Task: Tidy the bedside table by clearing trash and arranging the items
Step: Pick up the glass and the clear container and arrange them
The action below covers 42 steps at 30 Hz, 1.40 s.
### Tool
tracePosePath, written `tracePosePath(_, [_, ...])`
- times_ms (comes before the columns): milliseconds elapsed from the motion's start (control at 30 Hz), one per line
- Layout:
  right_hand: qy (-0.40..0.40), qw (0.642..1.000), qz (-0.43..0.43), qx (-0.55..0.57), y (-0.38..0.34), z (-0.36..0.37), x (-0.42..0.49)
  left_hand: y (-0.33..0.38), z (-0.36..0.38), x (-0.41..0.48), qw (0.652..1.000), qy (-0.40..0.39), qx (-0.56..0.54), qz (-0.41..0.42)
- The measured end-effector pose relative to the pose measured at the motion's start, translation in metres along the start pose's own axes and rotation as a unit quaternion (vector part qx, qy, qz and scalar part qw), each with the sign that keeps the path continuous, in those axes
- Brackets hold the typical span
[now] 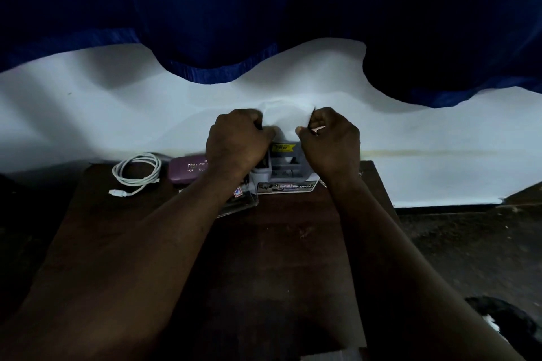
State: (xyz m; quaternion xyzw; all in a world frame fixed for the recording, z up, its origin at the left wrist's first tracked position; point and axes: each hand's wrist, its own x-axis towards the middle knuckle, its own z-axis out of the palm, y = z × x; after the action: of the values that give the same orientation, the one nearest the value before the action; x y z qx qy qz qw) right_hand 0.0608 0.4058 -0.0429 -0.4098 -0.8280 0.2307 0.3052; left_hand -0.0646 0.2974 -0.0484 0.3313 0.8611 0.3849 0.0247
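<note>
L hand (237,138), R hand (330,141) pinching 1 paper (286,117), 1 cable (136,173)

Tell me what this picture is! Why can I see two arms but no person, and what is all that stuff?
The camera sits on the person's head and looks down, so you see only their arms, just as they do. There is no machine here, only two bare hands. The left hand and the right hand each pinch one side of a crumpled white paper, probably trash.

Below them is a dark wooden table. On it lie a coiled white cable, a purple case and a box marked OPEL with something grey on top. A blue curtain hangs behind, over a white wall.
</note>
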Motion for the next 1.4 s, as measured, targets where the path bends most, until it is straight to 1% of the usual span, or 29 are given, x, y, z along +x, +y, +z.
tracePosePath(133, [0.008,1.000,-0.003,0.013,-0.008,-0.007,0.000,0.000,-0.007,-0.003,1.000,0.011,0.009,0.016])
tracePosePath(300, [0.039,0.999,-0.009,0.029,-0.018,-0.019,-0.006,-0.004,-0.027,-0.017,0.999,0.035,0.010,0.020])
tracePosePath(400, [0.052,0.998,-0.022,0.012,-0.023,-0.027,-0.013,-0.008,-0.042,-0.029,0.999,0.032,0.039,0.020])
tracePosePath(467, [0.054,0.998,-0.029,0.011,-0.031,-0.033,-0.022,-0.015,-0.054,-0.039,0.995,0.004,0.092,0.028])
tracePosePath(500, [0.046,0.998,-0.030,0.013,-0.036,-0.036,-0.028,-0.019,-0.059,-0.045,0.991,-0.024,0.127,0.044])
tracePosePath(567, [0.003,0.999,-0.039,0.006,-0.045,-0.039,-0.042,-0.027,-0.067,-0.058,0.972,-0.097,0.202,0.078])
tracePosePath(633, [-0.054,0.997,-0.049,0.003,-0.053,-0.041,-0.054,-0.033,-0.071,-0.072,0.946,-0.164,0.265,0.084])
tracePosePath(667, [-0.075,0.996,-0.051,0.011,-0.058,-0.043,-0.062,-0.035,-0.073,-0.079,0.936,-0.186,0.288,0.080])
tracePosePath(733, [-0.096,0.993,-0.067,0.019,-0.068,-0.045,-0.075,-0.039,-0.073,-0.089,0.925,-0.202,0.315,0.067])
tracePosePath(800, [-0.120,0.989,-0.088,0.008,-0.074,-0.045,-0.089,-0.038,-0.074,-0.096,0.924,-0.192,0.326,0.060])
tracePosePath(967, [-0.229,0.972,-0.044,-0.039,-0.066,-0.046,-0.120,-0.025,-0.074,-0.119,0.903,-0.208,0.375,0.033])
tracePosePath(1167, [-0.307,0.949,-0.011,-0.074,-0.045,-0.057,-0.133,-0.023,-0.072,-0.135,0.921,-0.225,0.318,-0.014])
tracePosePath(1233, [-0.323,0.943,0.002,-0.077,-0.038,-0.062,-0.130,-0.019,-0.074,-0.134,0.936,-0.215,0.278,-0.038])
tracePosePath(1300, [-0.335,0.939,0.017,-0.069,-0.031,-0.068,-0.126,-0.012,-0.077,-0.131,0.956,-0.216,0.186,-0.065])
tracePosePath(1367, [-0.357,0.933,0.035,-0.038,-0.025,-0.073,-0.123,-0.003,-0.077,-0.130,0.975,-0.201,0.035,-0.091])
tracePosePath(1400, [-0.373,0.927,0.040,-0.013,-0.024,-0.075,-0.123,0.003,-0.077,-0.131,0.976,-0.188,-0.032,-0.102])
